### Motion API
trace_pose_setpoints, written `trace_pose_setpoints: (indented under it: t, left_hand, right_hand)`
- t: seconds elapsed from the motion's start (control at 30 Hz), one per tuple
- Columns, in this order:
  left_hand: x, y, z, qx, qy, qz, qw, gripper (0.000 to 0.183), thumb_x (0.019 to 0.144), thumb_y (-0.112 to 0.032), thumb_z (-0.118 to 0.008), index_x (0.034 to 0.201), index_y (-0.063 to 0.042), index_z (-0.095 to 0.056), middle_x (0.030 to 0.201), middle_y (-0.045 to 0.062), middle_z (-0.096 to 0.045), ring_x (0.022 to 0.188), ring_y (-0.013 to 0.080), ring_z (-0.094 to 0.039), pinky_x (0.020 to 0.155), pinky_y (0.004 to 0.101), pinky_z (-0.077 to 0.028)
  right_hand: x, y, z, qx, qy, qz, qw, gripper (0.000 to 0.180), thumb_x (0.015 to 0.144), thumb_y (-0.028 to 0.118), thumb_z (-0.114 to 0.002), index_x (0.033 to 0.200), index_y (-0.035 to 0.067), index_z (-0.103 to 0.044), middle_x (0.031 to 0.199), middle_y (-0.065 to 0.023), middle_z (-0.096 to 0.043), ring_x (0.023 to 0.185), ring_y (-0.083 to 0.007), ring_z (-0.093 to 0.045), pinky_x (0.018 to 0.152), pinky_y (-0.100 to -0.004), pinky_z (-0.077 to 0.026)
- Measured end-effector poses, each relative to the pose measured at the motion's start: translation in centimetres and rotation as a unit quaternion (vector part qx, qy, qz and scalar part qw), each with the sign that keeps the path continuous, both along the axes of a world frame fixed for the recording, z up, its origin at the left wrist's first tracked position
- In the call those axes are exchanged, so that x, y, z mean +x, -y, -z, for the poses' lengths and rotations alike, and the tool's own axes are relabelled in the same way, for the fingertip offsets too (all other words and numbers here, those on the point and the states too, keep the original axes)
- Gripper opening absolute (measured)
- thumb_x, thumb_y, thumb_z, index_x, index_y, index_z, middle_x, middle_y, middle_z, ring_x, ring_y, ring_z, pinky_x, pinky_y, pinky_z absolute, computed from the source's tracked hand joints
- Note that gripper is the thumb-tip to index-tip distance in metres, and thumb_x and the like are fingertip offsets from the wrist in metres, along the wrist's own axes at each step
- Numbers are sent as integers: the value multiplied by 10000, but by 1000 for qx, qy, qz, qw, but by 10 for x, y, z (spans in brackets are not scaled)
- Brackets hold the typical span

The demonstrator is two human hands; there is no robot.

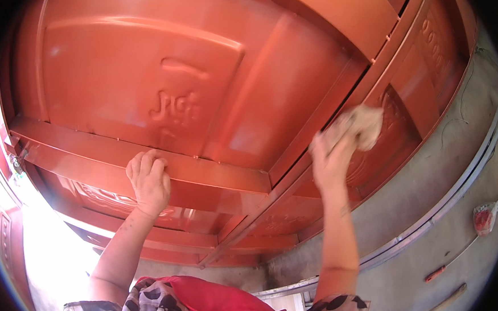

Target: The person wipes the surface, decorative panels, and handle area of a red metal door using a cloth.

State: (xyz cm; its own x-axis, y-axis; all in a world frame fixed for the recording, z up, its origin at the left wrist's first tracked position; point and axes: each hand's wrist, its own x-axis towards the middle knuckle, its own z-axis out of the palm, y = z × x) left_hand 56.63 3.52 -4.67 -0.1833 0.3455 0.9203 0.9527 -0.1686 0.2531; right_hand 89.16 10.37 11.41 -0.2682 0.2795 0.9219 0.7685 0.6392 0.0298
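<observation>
Before me is a large red-brown painted metal panel with raised bars and embossed characters, framed by flat metal rails. My left hand rests with curled fingers at the edge of a cross rail, below the embossing; no object shows in it. My right hand grips a crumpled beige cloth beside the long diagonal rail, over the edge of the neighbouring embossed panel. Hand and cloth are blurred. How much of the cloth touches the metal cannot be told.
A grey wall runs along the right, with a pale curved rail. A bag with red contents, a red-handled tool and a wooden handle are at the lower right. Bright light comes from the left.
</observation>
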Motion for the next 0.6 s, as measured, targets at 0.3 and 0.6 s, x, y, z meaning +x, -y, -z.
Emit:
trace_pose_setpoints:
  t: [0.3,0.6]
  left_hand:
    - [-5,2,1,-5,-1,-7,1000,184,700,-51,-560,880,-78,-588,1093,75,-554,1057,287,-475,920,429,-319]
    - [-2,0,2,8,2,2,1000,193,692,-83,-580,884,-101,-569,1060,54,-555,1032,264,-492,902,410,-332]
  right_hand:
    - [-22,-19,-45,143,-25,42,988,625,924,233,-575,1353,-117,-285,1408,-321,-295,1324,-396,-298,1101,-449,-227]
    - [-20,-3,-74,89,-5,33,995,571,880,202,-589,1347,-48,-376,1314,-258,-438,1243,-396,-394,1060,-444,-286]
